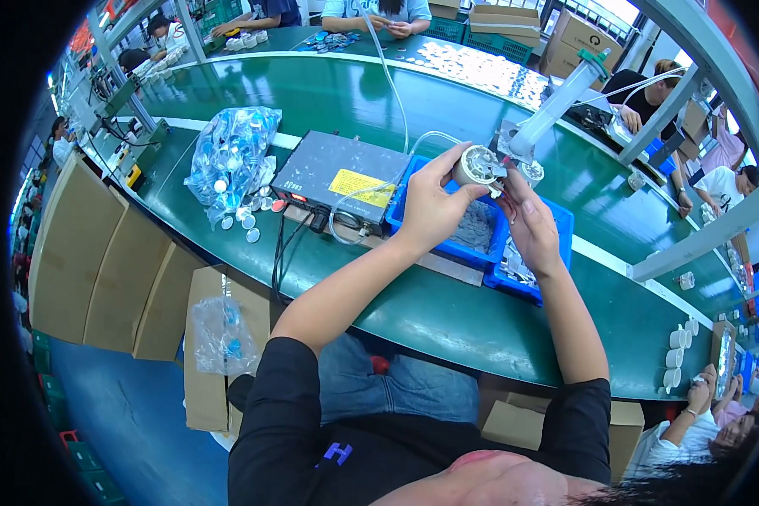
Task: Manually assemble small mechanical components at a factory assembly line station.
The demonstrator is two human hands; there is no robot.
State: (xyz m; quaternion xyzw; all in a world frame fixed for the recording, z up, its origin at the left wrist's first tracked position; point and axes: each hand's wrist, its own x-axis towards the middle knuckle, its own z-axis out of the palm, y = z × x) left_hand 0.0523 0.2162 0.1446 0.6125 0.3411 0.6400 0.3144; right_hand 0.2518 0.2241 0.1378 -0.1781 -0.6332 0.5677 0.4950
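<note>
A round cream plastic housing (474, 169) with an open, partly metallic-looking inside is gripped by my left hand (430, 209), thumb and fingers around its side. My right hand (531, 228) pinches a small flat greyish piece (499, 171) at the housing's right edge; its exact kind is hard to make out. Beyond my right fingertips stands another round cream housing (531, 172). Both hands are above two blue bins: one blue bin (396, 211) holds grey fluffy-looking material, and the other blue bin (565, 249) holds small metallic pieces.
Left of the bins sits a grey control box (337, 160) with a yellow label, cables and a tube. A bag of blue-and-white parts (234, 156) lies farther left. A clear cylinder (562, 99) leans behind my hands. Cream housings (675, 358) line the right edge; co-workers sit around.
</note>
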